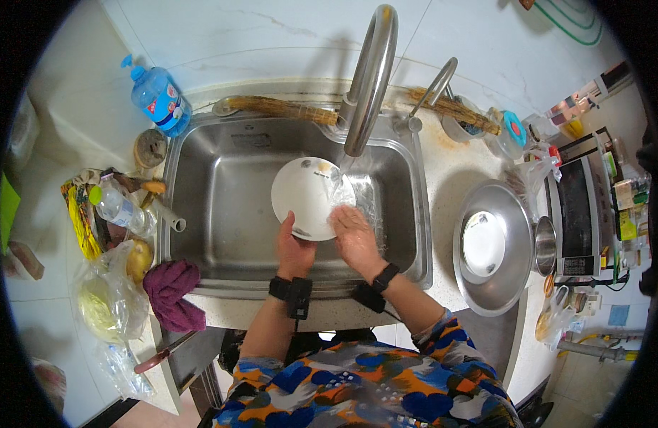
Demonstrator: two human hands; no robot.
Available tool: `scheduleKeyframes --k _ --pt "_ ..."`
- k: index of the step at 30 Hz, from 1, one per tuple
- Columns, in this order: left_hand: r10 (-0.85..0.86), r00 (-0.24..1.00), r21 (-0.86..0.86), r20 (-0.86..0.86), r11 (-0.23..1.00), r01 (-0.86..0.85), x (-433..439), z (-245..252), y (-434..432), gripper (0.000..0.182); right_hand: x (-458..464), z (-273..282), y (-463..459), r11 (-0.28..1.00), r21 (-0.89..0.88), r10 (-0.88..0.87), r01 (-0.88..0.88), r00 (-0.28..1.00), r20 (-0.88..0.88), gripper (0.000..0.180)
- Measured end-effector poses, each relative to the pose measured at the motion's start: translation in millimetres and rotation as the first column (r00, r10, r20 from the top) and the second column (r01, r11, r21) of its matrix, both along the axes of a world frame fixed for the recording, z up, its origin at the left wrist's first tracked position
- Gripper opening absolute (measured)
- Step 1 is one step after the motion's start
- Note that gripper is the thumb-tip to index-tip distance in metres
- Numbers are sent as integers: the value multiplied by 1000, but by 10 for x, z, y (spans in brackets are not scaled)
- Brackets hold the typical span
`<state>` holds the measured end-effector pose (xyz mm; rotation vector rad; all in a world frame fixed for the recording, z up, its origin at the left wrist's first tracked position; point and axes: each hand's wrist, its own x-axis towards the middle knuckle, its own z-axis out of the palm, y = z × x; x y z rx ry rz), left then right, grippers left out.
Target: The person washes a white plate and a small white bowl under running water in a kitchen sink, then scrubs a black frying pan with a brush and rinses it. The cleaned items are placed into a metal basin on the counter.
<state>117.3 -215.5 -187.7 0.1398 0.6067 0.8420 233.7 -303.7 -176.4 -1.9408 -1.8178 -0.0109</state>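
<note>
A white plate [307,195] with a small printed motif near its far rim is held over the stainless steel sink [216,214]. My left hand [296,249] grips its near-left rim, thumb on top and fingers underneath. On the plate's right side lies my right hand [355,235], fingers together and slightly blurred; whether it grips the rim is unclear. Water runs from the large curved faucet [374,80] onto the plate's right part and into the basin. To the right, a second white dish [484,243] rests inside a wide metal basin [513,203] on the counter.
A blue soap pump bottle [160,101] stands behind the sink's left corner. Whisk brushes [286,108] lie along the back ledge, beside a slim second tap [441,80]. A purple cloth [173,291] drapes over the left front edge. Bagged vegetables [107,299] crowd the left counter.
</note>
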Motion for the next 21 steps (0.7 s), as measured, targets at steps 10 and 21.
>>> scheduleKeyframes --k 10,21 --pt "-44 999 71 -4 996 45 -8 77 4 46 36 137 -3 999 41 25 -26 999 21 41" --pt "-46 996 61 72 997 42 -6 111 -5 48 -25 173 -6 1000 2 -3 3 999 -45 44"
